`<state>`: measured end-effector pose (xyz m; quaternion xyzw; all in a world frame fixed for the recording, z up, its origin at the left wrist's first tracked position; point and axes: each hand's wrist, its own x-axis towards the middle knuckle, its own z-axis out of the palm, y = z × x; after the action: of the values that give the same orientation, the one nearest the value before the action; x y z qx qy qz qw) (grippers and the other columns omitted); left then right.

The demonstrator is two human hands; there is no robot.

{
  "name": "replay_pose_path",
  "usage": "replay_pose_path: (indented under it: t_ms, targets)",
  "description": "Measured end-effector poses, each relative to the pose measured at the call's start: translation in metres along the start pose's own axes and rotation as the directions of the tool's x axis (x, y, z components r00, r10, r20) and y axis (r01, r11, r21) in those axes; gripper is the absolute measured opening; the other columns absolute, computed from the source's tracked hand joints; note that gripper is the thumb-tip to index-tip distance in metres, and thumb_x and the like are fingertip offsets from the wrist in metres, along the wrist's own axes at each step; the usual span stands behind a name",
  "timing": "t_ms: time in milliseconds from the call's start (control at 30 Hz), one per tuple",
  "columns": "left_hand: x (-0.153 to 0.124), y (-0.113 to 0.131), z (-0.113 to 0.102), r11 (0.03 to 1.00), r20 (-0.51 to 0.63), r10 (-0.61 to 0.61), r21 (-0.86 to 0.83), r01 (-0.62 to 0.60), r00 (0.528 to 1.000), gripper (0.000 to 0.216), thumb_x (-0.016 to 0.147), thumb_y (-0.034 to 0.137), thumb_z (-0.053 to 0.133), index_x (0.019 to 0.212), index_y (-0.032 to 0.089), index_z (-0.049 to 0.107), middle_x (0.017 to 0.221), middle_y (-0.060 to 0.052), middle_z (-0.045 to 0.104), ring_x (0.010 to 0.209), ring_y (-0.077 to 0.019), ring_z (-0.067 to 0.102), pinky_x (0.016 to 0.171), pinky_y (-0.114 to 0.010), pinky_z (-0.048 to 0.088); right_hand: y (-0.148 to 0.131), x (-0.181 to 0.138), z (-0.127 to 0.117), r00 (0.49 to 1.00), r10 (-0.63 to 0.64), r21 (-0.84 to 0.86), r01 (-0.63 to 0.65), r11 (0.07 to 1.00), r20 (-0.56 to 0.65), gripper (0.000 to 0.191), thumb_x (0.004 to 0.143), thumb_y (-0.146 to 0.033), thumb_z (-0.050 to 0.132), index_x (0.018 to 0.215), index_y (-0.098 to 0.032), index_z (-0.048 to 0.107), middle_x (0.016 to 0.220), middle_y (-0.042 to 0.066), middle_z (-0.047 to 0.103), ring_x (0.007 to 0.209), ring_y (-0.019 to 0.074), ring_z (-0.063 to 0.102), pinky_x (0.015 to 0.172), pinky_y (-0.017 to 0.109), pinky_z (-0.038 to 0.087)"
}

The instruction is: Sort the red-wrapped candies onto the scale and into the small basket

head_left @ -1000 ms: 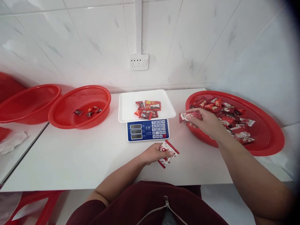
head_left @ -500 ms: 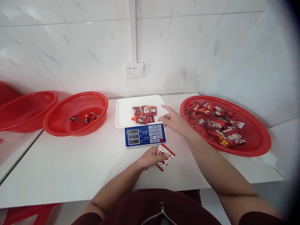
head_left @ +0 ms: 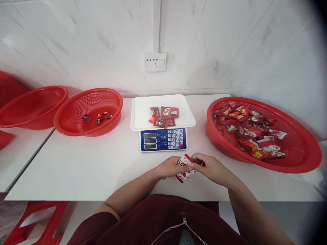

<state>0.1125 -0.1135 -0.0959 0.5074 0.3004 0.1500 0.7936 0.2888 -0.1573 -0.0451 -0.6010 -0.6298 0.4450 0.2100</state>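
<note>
A small red-and-white patterned packet (head_left: 185, 167) rests on the white table in front of me. My left hand (head_left: 170, 166) pinches its left side and my right hand (head_left: 208, 166) pinches its right edge, fingers curled. Beyond them stands a blue-faced digital scale (head_left: 162, 139) whose white tray (head_left: 143, 112) carries several red wrapped candies (head_left: 164, 116). To the right, a big red mesh basket (head_left: 298, 149) holds a heap of wrapped candies (head_left: 245, 131).
A smaller red mesh basket (head_left: 74, 115) with a few dark candies sits left of the scale, and a red basin (head_left: 30, 109) lies beyond it on a second table. A wall socket (head_left: 155, 62) is above the scale. A red stool (head_left: 38, 221) stands under the table's left end.
My right hand carried a candy from the big basket to the scale tray, let it go there, then came back to the packet. Both hands grip the packet now.
</note>
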Motion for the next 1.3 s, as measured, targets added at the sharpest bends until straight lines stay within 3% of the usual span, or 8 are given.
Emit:
replay_pose_path:
  t_ms: [233,633,867,967,1033,1067,1167,1300]
  targets:
    - [0.002,-0.002,-0.003,1.000,0.028,0.021,0.008,-0.021,0.999,0.047,0.062,0.056,0.075,0.077,0.014,0.061,0.067,0.002,0.057,0.061,-0.0111,0.049,0.063,-0.027,0.039,0.006,0.003,0.006,1.000,0.008,0.002,-0.008,1.000,0.008,0.034,0.084,-0.051,0.049,0.065,-0.023,0.054,0.061,-0.003,0.055,0.059,0.0169,0.046,0.055,0.029,0.035]
    - [-0.001,0.007,-0.006,0.990,0.029,0.117,0.076,-0.119,0.993,0.056,0.066,0.065,0.066,0.082,0.012,0.062,0.072,-0.003,0.060,0.065,-0.0144,0.053,0.066,-0.030,0.045,0.009,0.004,-0.004,0.999,0.001,0.248,0.009,0.969,-0.040,0.038,0.084,-0.055,0.050,0.062,-0.024,0.045,0.059,-0.004,0.045,0.056,0.0165,0.044,0.056,0.031,0.038]
    - [-0.017,0.035,-0.016,0.908,-0.180,0.314,0.343,-0.240,0.932,0.041,0.082,0.054,0.054,0.078,0.014,0.063,0.073,-0.002,0.061,0.071,-0.0154,0.053,0.070,-0.029,0.044,0.028,0.002,-0.002,0.998,0.030,0.472,0.002,0.881,-0.060,0.040,0.081,-0.059,0.051,0.060,-0.026,0.044,0.059,-0.003,0.045,0.054,0.0172,0.043,0.055,0.033,0.040]
    - [-0.026,0.064,-0.038,0.777,-0.396,0.511,0.593,-0.212,0.763,0.022,0.085,0.036,0.054,0.090,0.018,0.064,0.088,-0.004,0.066,0.082,-0.0177,0.057,0.078,-0.031,0.046,0.039,0.002,0.003,0.998,0.045,0.502,-0.016,0.865,-0.045,0.039,0.082,-0.058,0.051,0.060,-0.027,0.044,0.059,-0.003,0.044,0.054,0.0175,0.043,0.057,0.033,0.041]
    - [-0.029,0.084,-0.058,0.576,-0.411,0.656,0.815,-0.069,0.633,0.019,0.086,0.024,0.050,0.097,0.020,0.065,0.100,-0.005,0.068,0.094,-0.0199,0.058,0.086,-0.034,0.047,0.044,0.004,0.008,0.999,0.042,0.477,-0.034,0.878,-0.005,0.038,0.081,-0.057,0.052,0.059,-0.027,0.045,0.058,-0.003,0.046,0.054,0.0184,0.045,0.058,0.034,0.042]
    - [-0.030,0.094,-0.068,0.468,-0.382,0.691,0.884,0.024,0.613,0.024,0.086,0.018,0.047,0.100,0.021,0.066,0.105,-0.005,0.067,0.100,-0.0210,0.058,0.090,-0.036,0.047,0.045,0.005,0.011,0.999,0.040,0.453,-0.042,0.890,0.015,0.038,0.080,-0.057,0.052,0.058,-0.027,0.044,0.057,-0.003,0.047,0.054,0.0189,0.046,0.059,0.035,0.043]
    - [-0.029,0.113,-0.092,0.229,-0.328,0.649,0.945,0.235,0.687,0.039,0.082,0.008,0.043,0.107,0.024,0.068,0.116,-0.006,0.064,0.112,-0.0239,0.054,0.097,-0.040,0.045,0.047,0.007,0.016,0.999,0.032,0.400,-0.046,0.916,0.042,0.039,0.079,-0.057,0.052,0.056,-0.027,0.045,0.055,-0.003,0.048,0.054,0.0197,0.049,0.058,0.036,0.045]
    - [-0.024,0.123,-0.105,0.093,-0.303,0.520,0.949,0.300,0.798,0.045,0.084,0.008,0.038,0.112,0.026,0.068,0.125,-0.007,0.058,0.113,-0.0243,0.056,0.095,-0.038,0.047,0.051,0.010,0.018,1.000,-0.002,0.418,-0.010,0.908,0.029,0.038,0.080,-0.056,0.052,0.056,-0.027,0.046,0.056,-0.004,0.050,0.055,0.0189,0.051,0.058,0.035,0.046]
